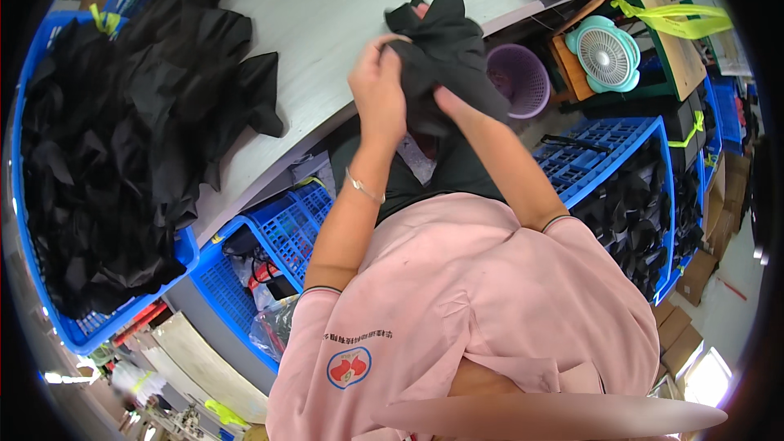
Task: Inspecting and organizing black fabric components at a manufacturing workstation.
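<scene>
A piece of black cloth (pixel 449 53) is bunched up in both my hands over the front edge of the white table. My left hand (pixel 380 77) grips its left side, with curled fingers partly behind the fabric. On the near right side, my right hand (pixel 451 104) has its thumb on top, while the cloth covers its other fingers. A bit of fingertip (pixel 420 10) shows at the far end of the cloth; which hand it belongs to, I cannot tell. The cloth's shape is folded and slightly blurred.
A heap of black cloth pieces (pixel 106 139) fills a blue basket (pixel 192 253) at left and spills onto the white table (pixel 302 41). Right of my hands are a purple bin (pixel 523 73), a turquoise fan (pixel 604 53) and a blue crate (pixel 604 147). Another blue crate (pixel 286 229) stands below the table.
</scene>
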Tool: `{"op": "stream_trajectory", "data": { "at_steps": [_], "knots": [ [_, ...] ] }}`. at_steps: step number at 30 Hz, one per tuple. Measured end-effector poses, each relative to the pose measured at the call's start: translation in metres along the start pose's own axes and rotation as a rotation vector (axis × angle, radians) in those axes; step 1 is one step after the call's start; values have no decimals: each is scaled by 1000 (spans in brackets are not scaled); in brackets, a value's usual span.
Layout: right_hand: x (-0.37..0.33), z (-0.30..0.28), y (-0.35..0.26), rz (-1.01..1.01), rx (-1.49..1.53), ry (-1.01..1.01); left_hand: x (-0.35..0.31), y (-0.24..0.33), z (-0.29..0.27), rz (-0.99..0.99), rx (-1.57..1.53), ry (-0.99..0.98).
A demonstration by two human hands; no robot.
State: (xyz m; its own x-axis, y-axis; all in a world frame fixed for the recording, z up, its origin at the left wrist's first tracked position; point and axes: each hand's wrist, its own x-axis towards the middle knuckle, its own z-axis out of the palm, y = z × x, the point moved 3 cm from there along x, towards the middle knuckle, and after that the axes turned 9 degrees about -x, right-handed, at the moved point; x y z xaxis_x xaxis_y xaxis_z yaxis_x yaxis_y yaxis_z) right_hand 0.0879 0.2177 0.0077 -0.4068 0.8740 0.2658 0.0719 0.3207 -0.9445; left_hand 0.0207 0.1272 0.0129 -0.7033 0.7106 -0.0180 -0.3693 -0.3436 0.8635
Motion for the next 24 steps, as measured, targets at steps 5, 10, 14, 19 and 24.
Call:
{"op": "stream_trajectory", "data": {
  "at_steps": [5,10,14,19,24],
  "knots": [
    [-83,-23,-12,422,122,-584,66,3,-27,158,-72,75],
    [-131,-65,-6,579,448,-710,74,31,-60,198,30,217],
    [-106,-70,1,302,22,-337,36,33,-35,224,188,148],
    [-51,-55,-39,-324,-695,79,-3,31,0,136,258,18],
    [-27,-42,-34,297,88,-372,-7,43,-22,192,116,55]
  ]
}}
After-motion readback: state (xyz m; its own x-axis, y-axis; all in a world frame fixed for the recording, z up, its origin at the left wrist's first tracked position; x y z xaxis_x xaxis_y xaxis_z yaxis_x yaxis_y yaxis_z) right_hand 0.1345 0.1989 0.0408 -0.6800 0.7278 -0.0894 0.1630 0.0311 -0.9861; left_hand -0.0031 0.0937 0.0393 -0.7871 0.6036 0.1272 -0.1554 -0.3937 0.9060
